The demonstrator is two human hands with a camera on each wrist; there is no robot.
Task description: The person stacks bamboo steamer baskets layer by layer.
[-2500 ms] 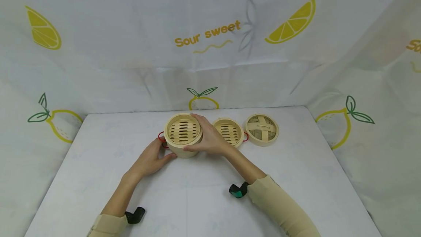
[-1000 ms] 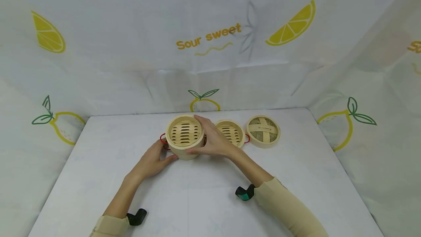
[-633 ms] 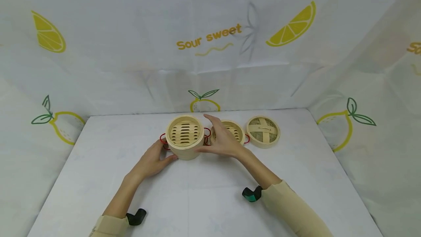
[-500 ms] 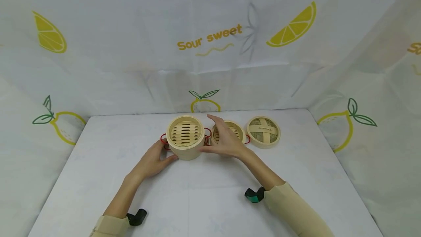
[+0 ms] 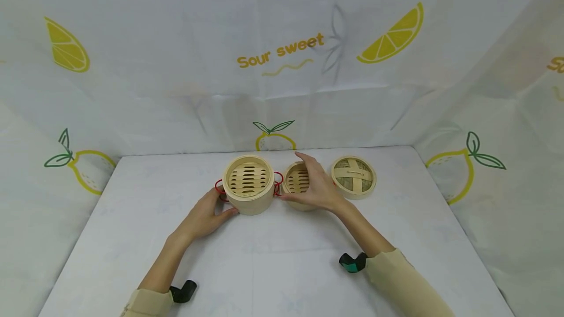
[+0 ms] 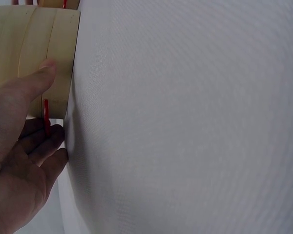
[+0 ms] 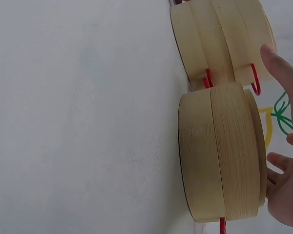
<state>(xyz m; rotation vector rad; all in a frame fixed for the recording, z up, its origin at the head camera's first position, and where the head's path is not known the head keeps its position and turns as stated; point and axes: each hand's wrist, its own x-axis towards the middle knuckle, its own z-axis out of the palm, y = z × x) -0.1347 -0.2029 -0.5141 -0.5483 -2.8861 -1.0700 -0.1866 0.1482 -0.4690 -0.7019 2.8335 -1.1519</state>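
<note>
Two bamboo steamer tiers form a stack [image 5: 248,182] with red handles, left of centre on the table. My left hand [image 5: 204,215] holds the stack's left side; its thumb presses the front wall, and in the left wrist view the fingers curl behind by a red handle [image 6: 46,117]. A separate bamboo steamer basket [image 5: 296,180] with a slatted floor stands just right of the stack. Over its right part my right hand [image 5: 321,190] is spread, thumb toward the stack, holding nothing. In the right wrist view this hand hovers beside the basket's rim [image 7: 256,146].
A round woven bamboo lid [image 5: 352,175] with a cross-band lies to the right of the separate basket. The white tabletop [image 5: 264,268] meets a lemon-printed cloth backdrop [image 5: 211,126] behind. Black wrist cameras stick out from both sleeves.
My right hand has let go of the stack's upper tier and moved right, over the separate basket. The left hand stays on the stack, which has barely shifted.
</note>
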